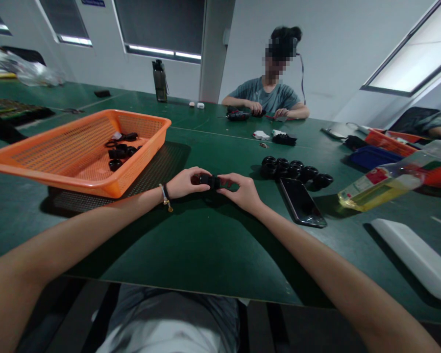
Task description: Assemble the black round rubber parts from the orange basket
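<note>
Between my two hands, just above the green table [206, 240], is a small black cylindrical part [210, 182]. My left hand [187, 182] is closed around its left end, thumb along the near side. The fingers of my right hand [240, 190] pinch its right end, where something reddish shows by the fingertips. What exactly the part is, I cannot make out. To the right of my right hand, several similar black round parts [296, 170] stand in a cluster. An orange plastic basket [143, 169] lies left of my left hand, with a few black parts [120, 156] inside.
Beside the cluster lies a black phone [303, 202]. Further right are a tilted clear bottle [385, 179] of yellow liquid, a white block [415, 255] and orange and blue trays [377, 153]. Across the table, a person [270, 93] sits by a power drill [237, 115]; a dark bottle [159, 81] stands behind.
</note>
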`<action>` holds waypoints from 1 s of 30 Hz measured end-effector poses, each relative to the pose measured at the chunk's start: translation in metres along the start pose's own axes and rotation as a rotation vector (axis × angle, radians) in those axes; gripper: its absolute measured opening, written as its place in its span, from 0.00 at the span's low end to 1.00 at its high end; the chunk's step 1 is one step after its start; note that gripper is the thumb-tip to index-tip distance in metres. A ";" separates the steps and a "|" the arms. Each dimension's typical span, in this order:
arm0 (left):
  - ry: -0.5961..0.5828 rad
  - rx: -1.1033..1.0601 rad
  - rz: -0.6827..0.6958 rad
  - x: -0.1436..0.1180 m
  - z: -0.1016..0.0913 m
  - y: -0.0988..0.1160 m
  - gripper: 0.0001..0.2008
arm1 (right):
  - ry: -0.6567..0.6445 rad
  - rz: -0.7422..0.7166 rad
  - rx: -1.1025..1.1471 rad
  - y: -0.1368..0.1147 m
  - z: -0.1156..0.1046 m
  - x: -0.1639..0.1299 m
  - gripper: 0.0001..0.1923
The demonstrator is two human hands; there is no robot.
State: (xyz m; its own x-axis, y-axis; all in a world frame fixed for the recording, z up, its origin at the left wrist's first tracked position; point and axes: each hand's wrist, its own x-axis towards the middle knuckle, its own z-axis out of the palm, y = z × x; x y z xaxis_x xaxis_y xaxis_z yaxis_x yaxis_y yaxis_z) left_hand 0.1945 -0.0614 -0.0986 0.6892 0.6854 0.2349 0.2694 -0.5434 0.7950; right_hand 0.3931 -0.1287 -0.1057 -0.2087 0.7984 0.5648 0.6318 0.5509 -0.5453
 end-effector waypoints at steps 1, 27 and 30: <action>0.002 0.006 0.004 0.000 0.000 0.000 0.19 | -0.001 0.003 0.002 0.000 0.000 0.000 0.14; -0.017 0.035 -0.007 0.001 0.000 0.000 0.21 | -0.007 0.045 0.068 0.000 0.001 0.000 0.13; -0.013 0.041 -0.010 0.001 0.000 0.001 0.20 | -0.006 0.052 0.068 0.000 0.002 0.000 0.13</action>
State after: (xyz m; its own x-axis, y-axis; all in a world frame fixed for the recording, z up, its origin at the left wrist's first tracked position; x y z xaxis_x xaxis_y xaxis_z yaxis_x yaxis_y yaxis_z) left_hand 0.1951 -0.0616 -0.0974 0.6950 0.6846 0.2195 0.3037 -0.5563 0.7735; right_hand 0.3916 -0.1277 -0.1069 -0.1815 0.8274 0.5316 0.5897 0.5241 -0.6144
